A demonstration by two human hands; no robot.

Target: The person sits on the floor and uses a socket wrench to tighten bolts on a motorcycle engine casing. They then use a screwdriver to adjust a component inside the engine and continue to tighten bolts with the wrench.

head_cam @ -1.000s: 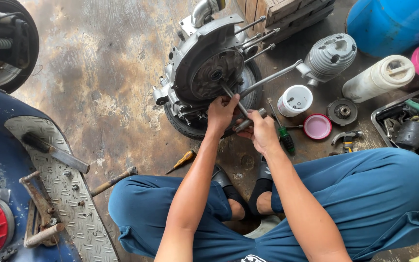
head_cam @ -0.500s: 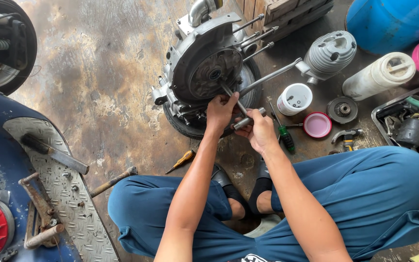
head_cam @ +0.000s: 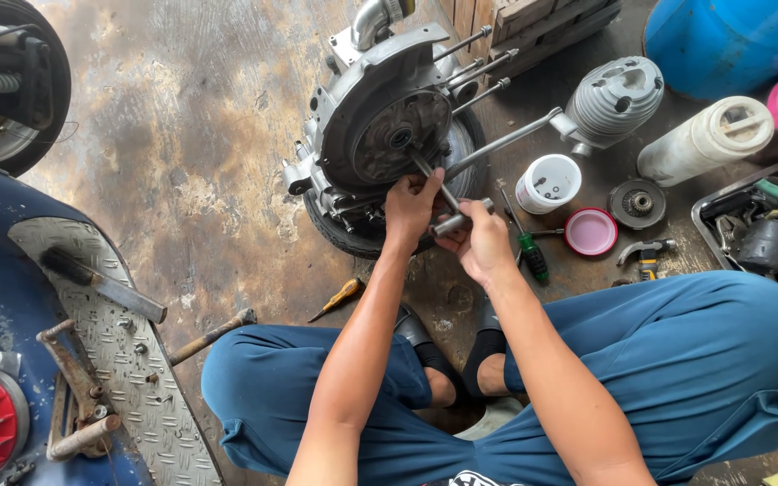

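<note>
**Both hands working a T-handled wrench on an engine at floor level**

The T-handled wrench (head_cam: pixel 438 193) is standing with its shaft running up and left into the centre of the round side cover of the engine (head_cam: pixel 380 135). The engine is lying on the stained concrete floor (head_cam: pixel 182 162), directly in front of the seated person's crossed legs, with a tyre showing beneath it. The left hand (head_cam: pixel 411 205) is gripping the wrench shaft, fingers wrapped closed around it just below the cover. The right hand (head_cam: pixel 483 238) is closing around the crossbar end of the same wrench, just beside the left hand and touching it or nearly so.

A long metal bar (head_cam: pixel 506 139) is lying from the engine toward a finned grey cylinder (head_cam: pixel 619 94) to the right. Near that, a white tub (head_cam: pixel 548 183) is standing open, with a pink lid (head_cam: pixel 591 231) and a small dark pulley (head_cam: pixel 637 202) beside it. A green-handled screwdriver (head_cam: pixel 531 256) is lying just right of the right hand. A yellow-handled screwdriver (head_cam: pixel 339 297) and a hammer (head_cam: pixel 209 335) are lying on the floor left of the person's knee. A blue scooter body (head_cam: pixel 11 297) is occupying the left edge, and a tray of tools (head_cam: pixel 758 229) the right.
</note>
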